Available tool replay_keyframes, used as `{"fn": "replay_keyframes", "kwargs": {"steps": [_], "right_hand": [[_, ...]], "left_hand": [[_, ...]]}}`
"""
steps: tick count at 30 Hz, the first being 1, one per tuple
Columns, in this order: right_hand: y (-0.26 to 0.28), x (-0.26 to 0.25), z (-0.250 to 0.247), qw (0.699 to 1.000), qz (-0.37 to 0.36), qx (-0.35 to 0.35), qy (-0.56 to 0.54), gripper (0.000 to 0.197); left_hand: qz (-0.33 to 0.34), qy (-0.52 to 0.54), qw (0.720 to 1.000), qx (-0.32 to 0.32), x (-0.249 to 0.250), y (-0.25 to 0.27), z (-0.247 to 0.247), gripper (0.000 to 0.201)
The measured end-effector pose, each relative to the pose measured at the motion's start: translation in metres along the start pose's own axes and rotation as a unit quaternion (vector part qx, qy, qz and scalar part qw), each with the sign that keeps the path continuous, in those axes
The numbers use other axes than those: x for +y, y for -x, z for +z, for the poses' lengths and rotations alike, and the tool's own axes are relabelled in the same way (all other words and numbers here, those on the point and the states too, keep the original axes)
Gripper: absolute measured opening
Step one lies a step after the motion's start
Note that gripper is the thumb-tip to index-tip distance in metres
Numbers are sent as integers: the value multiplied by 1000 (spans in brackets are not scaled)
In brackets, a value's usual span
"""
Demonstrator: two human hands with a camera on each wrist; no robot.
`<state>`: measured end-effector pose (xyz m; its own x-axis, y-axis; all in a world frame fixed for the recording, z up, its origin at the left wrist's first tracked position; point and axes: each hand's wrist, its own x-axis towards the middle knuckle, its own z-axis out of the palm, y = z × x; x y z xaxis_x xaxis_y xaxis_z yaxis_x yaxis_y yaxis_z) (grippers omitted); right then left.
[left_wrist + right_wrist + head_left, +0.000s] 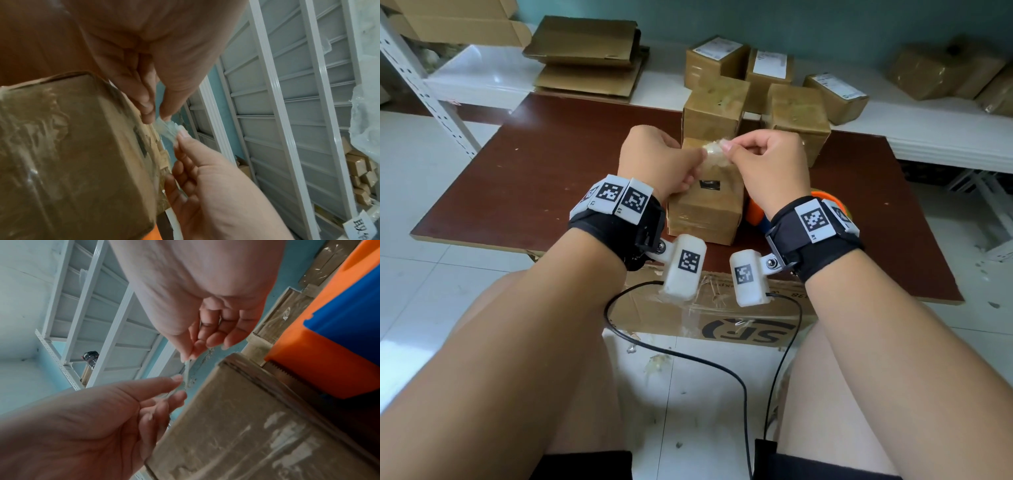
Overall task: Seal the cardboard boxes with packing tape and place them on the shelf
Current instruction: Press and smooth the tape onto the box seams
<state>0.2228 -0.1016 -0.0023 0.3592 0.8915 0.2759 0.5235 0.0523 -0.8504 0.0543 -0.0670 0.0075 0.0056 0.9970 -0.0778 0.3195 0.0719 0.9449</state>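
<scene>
Tabletop box (pixel 705 209) beneath both hands (pixel 717 154)

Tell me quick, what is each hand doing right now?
Left hand: closed, pinching one end of the crumpled clear tape.
Right hand: closed, pinching the other end of the same tape, above the cardboard box.

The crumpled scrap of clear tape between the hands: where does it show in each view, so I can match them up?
Head: the tape scrap sits upper centre, pinched between the left hand and the right hand, above the taped box.
Left wrist: centre, just right of the box's edge.
Right wrist: centre, a thin strip, left of the box.
Shared landmark: the taped box.
</scene>
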Motion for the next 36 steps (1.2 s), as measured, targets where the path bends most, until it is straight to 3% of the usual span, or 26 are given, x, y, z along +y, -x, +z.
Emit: {"fn": "replay_keyframes", "kwargs": {"steps": [5,8,13,19,28,32,36], "right_hand": [[-11,6,-1,999,35,-18,3,14],[-15,9,1,998,43,-38,13,15],[-16,13,4,997,47,-63,18,18],[-17,14,6,996,53,-67,18,22],[-18,14,8,995,16,-45,89,24],[-16,10,10,987,-27,-27,159,28],[-16,10,11,980,-24,-21,196,31]], "left_hand": [[0,-85,995,42,-5,-16,-3,46],[-6,-130,991,20,-6,-21,1,37],[-36,-135,990,-10,-10,-28,12,50],[-17,-172,985,-6,-10,-26,18,55],[8,-211,977,-16,-13,-25,21,61],[-10,-192,981,-31,-13,-25,23,56],[-24,-184,981,-45,-12,-24,28,47]]}}
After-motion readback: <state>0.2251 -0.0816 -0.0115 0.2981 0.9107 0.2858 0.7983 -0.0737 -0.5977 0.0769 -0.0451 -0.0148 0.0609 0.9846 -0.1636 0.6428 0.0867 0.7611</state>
